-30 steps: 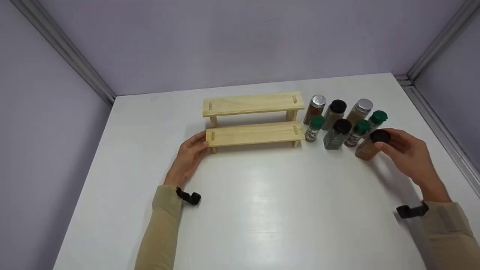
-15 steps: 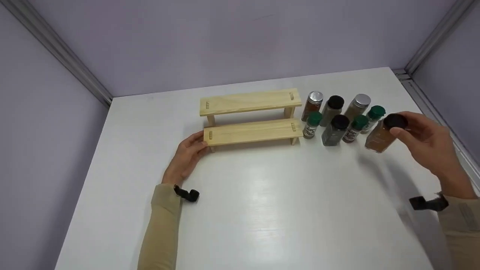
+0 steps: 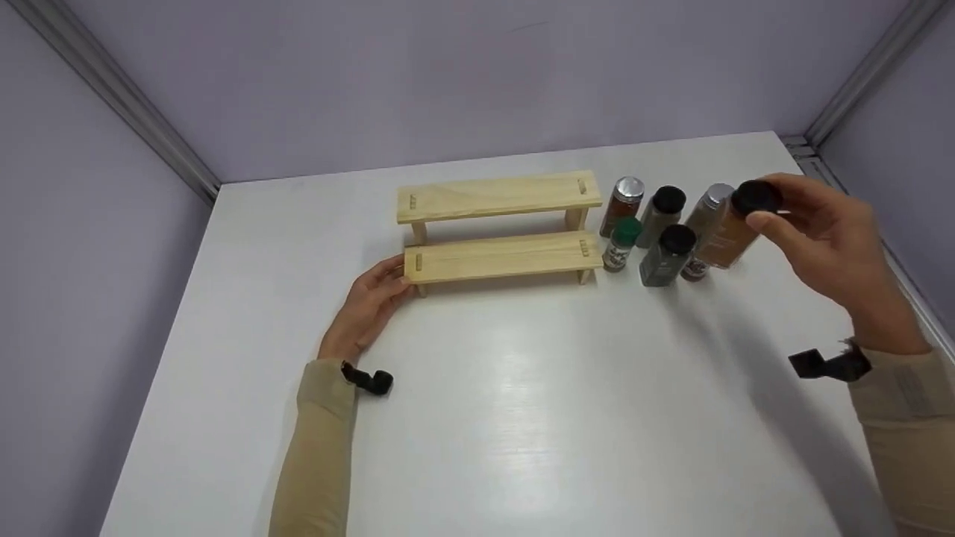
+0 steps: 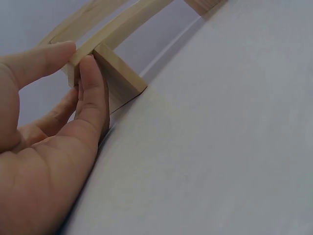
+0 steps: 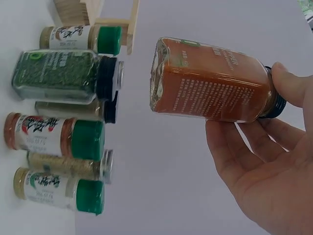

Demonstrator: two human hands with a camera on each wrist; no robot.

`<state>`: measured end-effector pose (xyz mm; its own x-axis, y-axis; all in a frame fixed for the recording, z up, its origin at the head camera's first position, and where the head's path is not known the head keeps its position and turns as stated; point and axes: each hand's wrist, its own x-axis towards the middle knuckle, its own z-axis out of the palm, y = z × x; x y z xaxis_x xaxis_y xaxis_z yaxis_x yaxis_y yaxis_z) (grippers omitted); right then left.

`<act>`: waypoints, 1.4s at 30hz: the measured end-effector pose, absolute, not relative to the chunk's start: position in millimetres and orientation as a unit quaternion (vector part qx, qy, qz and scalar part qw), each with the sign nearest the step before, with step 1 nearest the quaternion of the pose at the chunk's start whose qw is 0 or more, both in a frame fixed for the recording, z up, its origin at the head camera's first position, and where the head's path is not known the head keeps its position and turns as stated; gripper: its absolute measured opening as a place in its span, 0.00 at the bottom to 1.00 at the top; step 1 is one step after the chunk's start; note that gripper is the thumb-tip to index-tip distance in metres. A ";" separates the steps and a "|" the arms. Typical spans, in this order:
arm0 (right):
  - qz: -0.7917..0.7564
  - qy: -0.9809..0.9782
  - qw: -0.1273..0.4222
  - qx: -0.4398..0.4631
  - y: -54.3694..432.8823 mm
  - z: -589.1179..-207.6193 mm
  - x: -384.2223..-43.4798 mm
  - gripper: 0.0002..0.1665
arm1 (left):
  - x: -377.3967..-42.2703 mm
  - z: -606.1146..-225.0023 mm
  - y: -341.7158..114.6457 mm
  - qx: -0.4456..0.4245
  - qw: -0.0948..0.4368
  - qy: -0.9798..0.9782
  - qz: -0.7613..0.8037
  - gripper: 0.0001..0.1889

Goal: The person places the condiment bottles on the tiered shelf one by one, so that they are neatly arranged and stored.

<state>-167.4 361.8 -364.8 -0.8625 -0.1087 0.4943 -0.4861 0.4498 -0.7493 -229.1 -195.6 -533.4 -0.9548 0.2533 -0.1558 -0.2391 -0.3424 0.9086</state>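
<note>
Head view: the left hand [image 3: 367,302] is clamped on the left end of the front shelf [image 3: 503,258], its thumb at the upper edge. The front shelf is pale, grained wood on short legs, sitting on the white tabletop [image 3: 515,440]. Just behind it is the taller back shelf [image 3: 500,195]; I cannot tell whether they are joined. The right hand [image 3: 828,250] is clamped on the lid of the orange jar [image 3: 727,235], which has a black top and orange-brown contents. The orange jar hides part of the group standing right of the shelves. Counted: two shelves, two hands, one orange jar, two silver-lidded jars [image 3: 623,205], two black-lidded jars [image 3: 666,261], one fully visible green-lidded jar [image 3: 621,246] and one mostly covered jar.

Left wrist view: thumb and fingers close on the end of the front shelf, fingertips beside one leg [image 4: 120,73].

Right wrist view: the orange jar is clear glass with flat sides, lines of white print and a small green mark. It is raised off the tabletop, lid up, with the thumb at the black lid and fingers against its side. Beside it are three green lids with white labels, two black lids and two silver lids, one just a sliver. One black-lidded jar holds green flakes.
</note>
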 end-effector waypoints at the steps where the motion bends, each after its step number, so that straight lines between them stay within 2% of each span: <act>1: 0.501 -0.822 0.193 0.189 358.4 -363.7 -170.0 0.24 | -228.9 -533.3 -195.4 0.007 0.151 0.554 0.818 0.29; 7: 0.495 -0.819 0.198 0.213 335.9 -356.3 -182.2 0.23 | -227.2 -534.6 -195.0 0.006 0.156 0.548 0.822 0.29; 21: 0.506 -0.826 0.142 0.203 280.5 -336.7 -203.9 0.21 | -222.3 -533.7 -199.8 -0.003 0.154 0.554 0.818 0.29; 42: 0.484 -0.829 0.080 0.267 205.0 -329.6 -242.4 0.23 | -221.6 -543.8 -187.3 0.004 0.159 0.545 0.823 0.29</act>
